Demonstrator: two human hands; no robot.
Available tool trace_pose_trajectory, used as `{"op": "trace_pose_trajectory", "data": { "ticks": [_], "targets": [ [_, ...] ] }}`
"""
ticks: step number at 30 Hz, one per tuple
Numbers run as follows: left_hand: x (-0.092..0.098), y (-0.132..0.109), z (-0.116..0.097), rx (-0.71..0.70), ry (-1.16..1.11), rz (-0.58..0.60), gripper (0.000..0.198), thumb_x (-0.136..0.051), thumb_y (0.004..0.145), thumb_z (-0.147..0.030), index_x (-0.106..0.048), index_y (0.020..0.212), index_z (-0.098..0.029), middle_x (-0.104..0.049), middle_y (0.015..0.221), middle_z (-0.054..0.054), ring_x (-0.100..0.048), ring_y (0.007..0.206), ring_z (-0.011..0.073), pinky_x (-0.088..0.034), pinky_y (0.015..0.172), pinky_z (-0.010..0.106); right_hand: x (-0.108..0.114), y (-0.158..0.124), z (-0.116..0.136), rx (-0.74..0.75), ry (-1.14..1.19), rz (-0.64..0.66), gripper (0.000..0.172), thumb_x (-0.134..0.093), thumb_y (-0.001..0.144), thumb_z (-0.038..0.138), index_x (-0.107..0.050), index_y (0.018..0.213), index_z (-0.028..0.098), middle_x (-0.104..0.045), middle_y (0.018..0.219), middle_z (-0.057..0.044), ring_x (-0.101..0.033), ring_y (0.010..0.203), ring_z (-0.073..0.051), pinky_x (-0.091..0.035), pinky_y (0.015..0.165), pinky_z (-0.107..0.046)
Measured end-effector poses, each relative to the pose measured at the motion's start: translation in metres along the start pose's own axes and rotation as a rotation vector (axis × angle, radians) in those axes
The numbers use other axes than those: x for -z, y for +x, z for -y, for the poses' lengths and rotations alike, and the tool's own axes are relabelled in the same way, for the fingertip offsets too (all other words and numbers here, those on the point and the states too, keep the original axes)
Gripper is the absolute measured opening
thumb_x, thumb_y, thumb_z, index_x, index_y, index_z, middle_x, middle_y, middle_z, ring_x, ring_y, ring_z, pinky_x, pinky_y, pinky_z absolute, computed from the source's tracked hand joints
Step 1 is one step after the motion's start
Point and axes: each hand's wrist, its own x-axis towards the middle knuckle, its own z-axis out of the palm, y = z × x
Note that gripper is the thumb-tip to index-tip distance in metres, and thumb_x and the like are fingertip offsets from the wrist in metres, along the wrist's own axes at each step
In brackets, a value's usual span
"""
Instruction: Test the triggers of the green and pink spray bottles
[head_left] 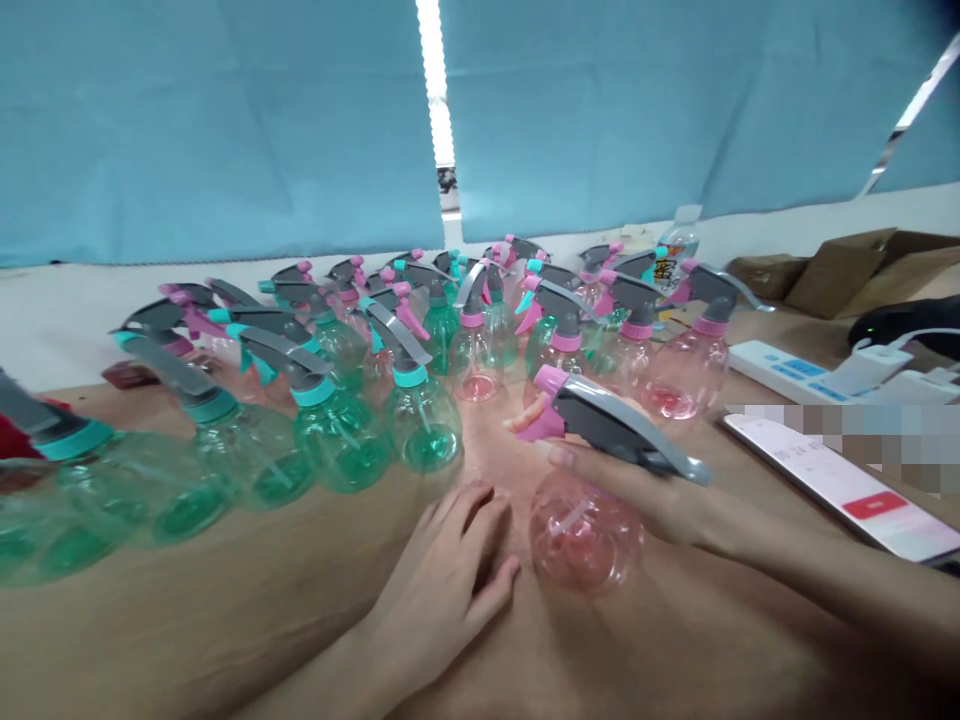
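A pink spray bottle [587,535] with a grey and pink trigger head stands in front of me on the table. My right hand [600,455] is closed around its neck, just under the trigger head; part of that grip is hidden behind the head. To its left, my left hand [457,560] lies palm down on the wood with fingers slightly bent and thumb apart, holding nothing. Closest beyond the left hand is a green spray bottle [424,430] with a turquoise collar. Another pink spray bottle [686,370] stands behind my right hand.
Several more green and pink spray bottles crowd the table [315,640] from the left edge to the back. At right lie a phone [832,480] and a white power strip [780,370] with plugs. Behind them are a cardboard box [862,270] and a water bottle [681,240].
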Motion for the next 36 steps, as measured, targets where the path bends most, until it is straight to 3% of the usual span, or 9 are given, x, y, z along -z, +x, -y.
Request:
{"op": "trace_pose_trajectory", "data": {
  "ticks": [13,21,28,36],
  "targets": [
    [0.002,0.001,-0.002,0.006,-0.011,-0.003,0.034,-0.052,0.091,-0.028,-0.052,0.124,-0.018,-0.054,0.13,0.014,-0.047,0.123,0.032,-0.042,0.099,0.05,-0.001,0.0,-0.009,-0.062,0.034,-0.012,0.011,-0.065,0.08,0.028,-0.055,0.08,0.023,-0.052,0.081,0.0,-0.051,0.072,-0.015,-0.047,0.068,-0.029],
    [0.002,0.002,-0.001,-0.006,-0.006,-0.006,0.034,-0.053,0.091,-0.029,-0.055,0.123,-0.019,-0.055,0.128,0.013,-0.048,0.122,0.0317,-0.043,0.097,0.048,-0.001,0.002,-0.008,-0.044,-0.008,-0.055,0.019,-0.065,0.081,0.035,-0.051,0.077,0.023,-0.045,0.07,0.003,-0.042,0.061,-0.012,-0.041,0.057,-0.027],
    [0.003,0.003,-0.002,-0.018,0.002,-0.002,0.035,-0.053,0.091,-0.028,-0.054,0.125,-0.019,-0.055,0.127,0.012,-0.049,0.12,0.0308,-0.045,0.095,0.047,-0.001,-0.002,-0.018,-0.128,0.01,-0.013,0.014,-0.061,0.084,0.037,-0.06,0.086,0.023,-0.057,0.082,-0.001,-0.054,0.072,-0.016,-0.048,0.068,-0.033],
    [0.002,0.003,-0.002,-0.023,0.009,-0.004,0.035,-0.053,0.091,-0.028,-0.055,0.124,-0.018,-0.055,0.127,0.013,-0.049,0.121,0.0314,-0.044,0.096,0.048,-0.002,-0.002,-0.015,-0.069,0.023,-0.042,0.014,-0.064,0.081,0.032,-0.066,0.094,0.026,-0.061,0.074,-0.001,-0.059,0.07,-0.02,-0.051,0.063,-0.036]
  ]
}}
